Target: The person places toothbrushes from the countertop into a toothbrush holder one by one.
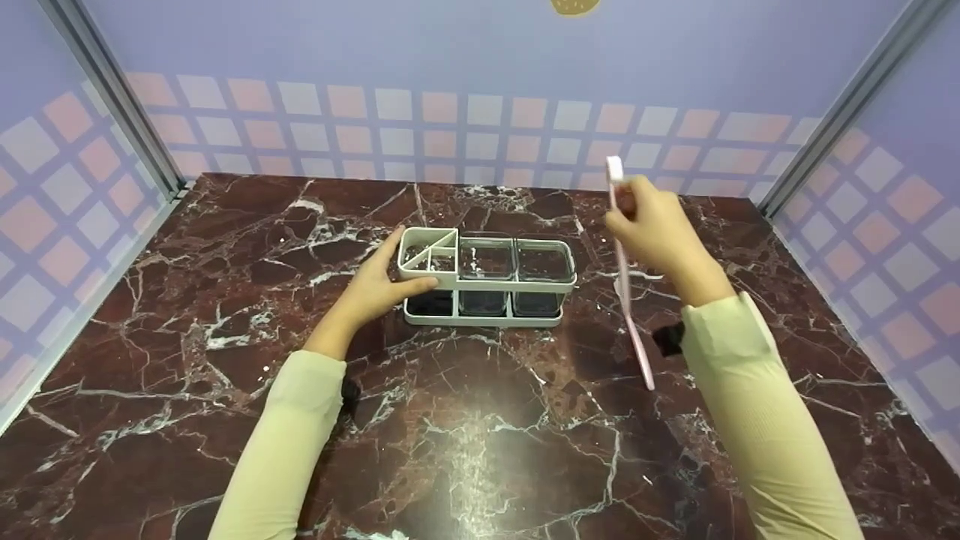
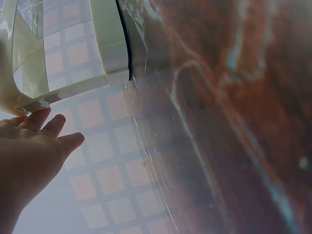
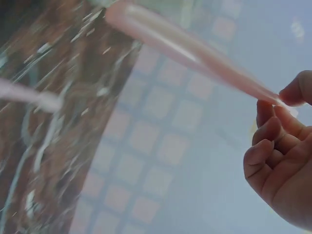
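A white rack (image 1: 486,282) with clear compartments stands on the dark red marble table (image 1: 480,420). My left hand (image 1: 379,281) rests against the rack's left end, fingers straight along its side and thumb on the front rim; the left wrist view shows the same hand (image 2: 34,146) with its fingers straight beside the rack (image 2: 105,44). My right hand (image 1: 652,225) is raised to the right of the rack and pinches a long pink toothbrush (image 1: 626,285) near its head, handle hanging down toward me. In the right wrist view the fingers (image 3: 278,141) pinch the pink toothbrush (image 3: 185,48).
Checkered pink-and-white walls (image 1: 480,127) with metal corner posts (image 1: 112,97) close in the table on three sides. Bare marble lies in front of the rack and to both sides.
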{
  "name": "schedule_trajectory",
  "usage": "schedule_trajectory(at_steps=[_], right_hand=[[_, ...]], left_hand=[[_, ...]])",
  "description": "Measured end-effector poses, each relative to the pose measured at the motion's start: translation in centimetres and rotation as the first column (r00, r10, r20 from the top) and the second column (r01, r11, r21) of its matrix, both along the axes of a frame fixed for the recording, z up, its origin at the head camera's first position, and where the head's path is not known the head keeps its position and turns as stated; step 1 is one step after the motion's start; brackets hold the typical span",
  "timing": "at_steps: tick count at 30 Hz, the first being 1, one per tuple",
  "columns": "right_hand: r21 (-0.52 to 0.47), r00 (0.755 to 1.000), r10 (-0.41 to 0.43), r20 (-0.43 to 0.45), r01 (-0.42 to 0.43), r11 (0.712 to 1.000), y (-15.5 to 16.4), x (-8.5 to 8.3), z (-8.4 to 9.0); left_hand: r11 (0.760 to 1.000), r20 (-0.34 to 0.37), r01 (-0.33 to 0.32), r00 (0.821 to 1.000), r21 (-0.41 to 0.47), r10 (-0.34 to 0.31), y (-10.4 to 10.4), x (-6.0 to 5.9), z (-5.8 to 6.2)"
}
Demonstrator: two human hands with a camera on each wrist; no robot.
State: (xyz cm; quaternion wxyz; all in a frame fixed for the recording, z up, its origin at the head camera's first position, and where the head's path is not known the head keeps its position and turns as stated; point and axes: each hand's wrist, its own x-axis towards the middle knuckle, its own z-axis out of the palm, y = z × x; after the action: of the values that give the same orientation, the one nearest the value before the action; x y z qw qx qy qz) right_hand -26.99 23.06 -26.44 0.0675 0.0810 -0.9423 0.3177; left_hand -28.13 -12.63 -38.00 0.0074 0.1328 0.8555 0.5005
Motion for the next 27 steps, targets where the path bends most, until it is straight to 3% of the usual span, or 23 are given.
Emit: schedule_trajectory(at_steps=[7,12,27], right_hand=[[-0.13,0.993,0.055,-0.102,-0.069,0.989,-4.2,-0.3,2.0],[-0.238,0.984,0.093,-0.152,-0.127,0.963,-7.2,-0.4,2.6],[-0.365,0.926,0.111,-0.36,-0.249,0.897,-13.1,-0.4,1.8]], left_hand=[[1.0,0.004,-0.001,1.0,-0.013,0.001,0.2,-0.1,0.0],[1.0,0.007,0.003,1.0,-0.012,-0.003,0.2,-0.1,0.0],[1.0,0.008,0.011,1.0,-0.001,-0.011,0.0,0.1,0.0]])
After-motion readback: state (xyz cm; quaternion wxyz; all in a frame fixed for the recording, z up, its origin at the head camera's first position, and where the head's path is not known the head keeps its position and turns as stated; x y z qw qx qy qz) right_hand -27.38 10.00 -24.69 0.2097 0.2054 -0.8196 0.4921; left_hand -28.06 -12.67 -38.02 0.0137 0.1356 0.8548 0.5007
